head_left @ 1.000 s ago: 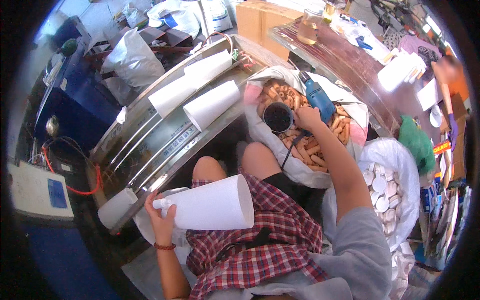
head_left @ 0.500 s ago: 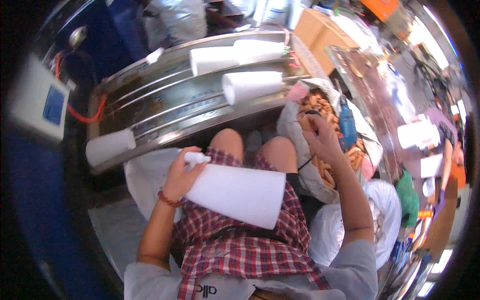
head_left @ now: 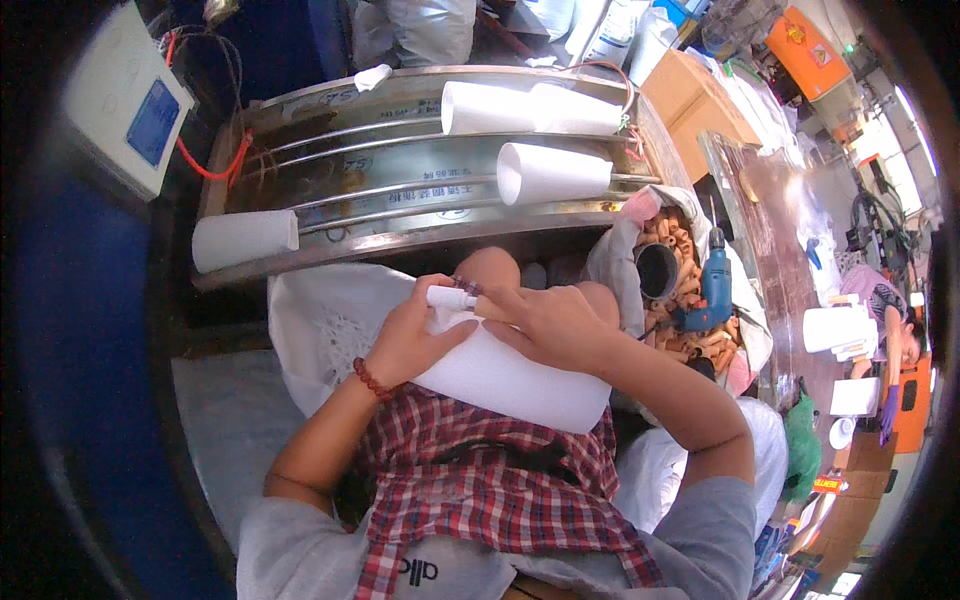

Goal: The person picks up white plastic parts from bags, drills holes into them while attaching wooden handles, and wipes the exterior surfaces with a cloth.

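Across my lap lies a white foam-like roll (head_left: 540, 385), its left end between my hands. My left hand (head_left: 400, 335) is closed around a small white rolled piece (head_left: 450, 297) at that end. My right hand (head_left: 555, 325) pinches a short tan tube (head_left: 492, 309) against the small piece, its fingers covering part of the tube. To the right of my knees, an open pale sack (head_left: 612, 262) holds many similar brown tubes (head_left: 715, 345). A blue power drill (head_left: 716, 285) and a dark round cup (head_left: 656, 272) rest on them.
Ahead, a metal-lined trough (head_left: 400, 240) with long rods carries several white rolls (head_left: 555, 175). A white control box (head_left: 130, 100) stands at left. A cardboard box (head_left: 700, 100) and a brown table (head_left: 775, 270) are at right, with another person (head_left: 870, 300) beyond.
My right hand has come from the sack to the white roll, bringing a tan tube to my left hand. My left hand has shifted right; the view has turned slightly.
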{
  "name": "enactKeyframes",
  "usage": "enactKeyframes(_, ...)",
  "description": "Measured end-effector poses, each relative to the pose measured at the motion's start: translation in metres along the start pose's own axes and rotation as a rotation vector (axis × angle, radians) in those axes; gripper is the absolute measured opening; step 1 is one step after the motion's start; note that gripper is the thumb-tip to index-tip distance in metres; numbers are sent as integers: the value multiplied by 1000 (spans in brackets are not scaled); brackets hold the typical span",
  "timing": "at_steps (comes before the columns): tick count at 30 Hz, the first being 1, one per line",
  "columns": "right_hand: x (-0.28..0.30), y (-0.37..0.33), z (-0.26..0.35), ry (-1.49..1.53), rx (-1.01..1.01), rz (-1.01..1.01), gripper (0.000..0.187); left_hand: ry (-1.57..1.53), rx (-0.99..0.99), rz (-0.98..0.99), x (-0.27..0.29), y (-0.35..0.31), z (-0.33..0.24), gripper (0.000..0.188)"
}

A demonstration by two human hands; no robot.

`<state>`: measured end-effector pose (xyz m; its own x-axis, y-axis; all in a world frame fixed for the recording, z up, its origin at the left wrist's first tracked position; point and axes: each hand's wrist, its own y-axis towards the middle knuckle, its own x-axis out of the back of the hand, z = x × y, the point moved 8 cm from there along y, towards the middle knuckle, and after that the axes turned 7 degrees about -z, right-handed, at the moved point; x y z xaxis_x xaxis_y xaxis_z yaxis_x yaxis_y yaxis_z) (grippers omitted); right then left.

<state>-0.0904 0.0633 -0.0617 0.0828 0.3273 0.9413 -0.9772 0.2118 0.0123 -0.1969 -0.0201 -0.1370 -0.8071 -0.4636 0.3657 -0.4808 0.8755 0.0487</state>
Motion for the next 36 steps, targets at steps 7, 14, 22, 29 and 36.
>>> enactKeyframes(7, -7, -3, 1, -274, 172, -148, 31, 6, -83, 52, 0, -6, -20, 77)
enactKeyframes(14, -16, -2, -3, 97, 103, 67, 30, 38, -80, 79, -6, -18, -24, 90)
enactKeyframes(22, -11, -2, 4, 178, -109, 304, 28, 121, -175, 67, -10, -19, -28, 90)
enactKeyframes(29, -24, -7, 21, -466, 332, 127, 31, 53, -94, 94, -13, -19, -24, 90)
enactKeyframes(36, -24, 1, 19, 665, -11, 263, 36, 99, -235, 52, -11, -35, -32, 91)
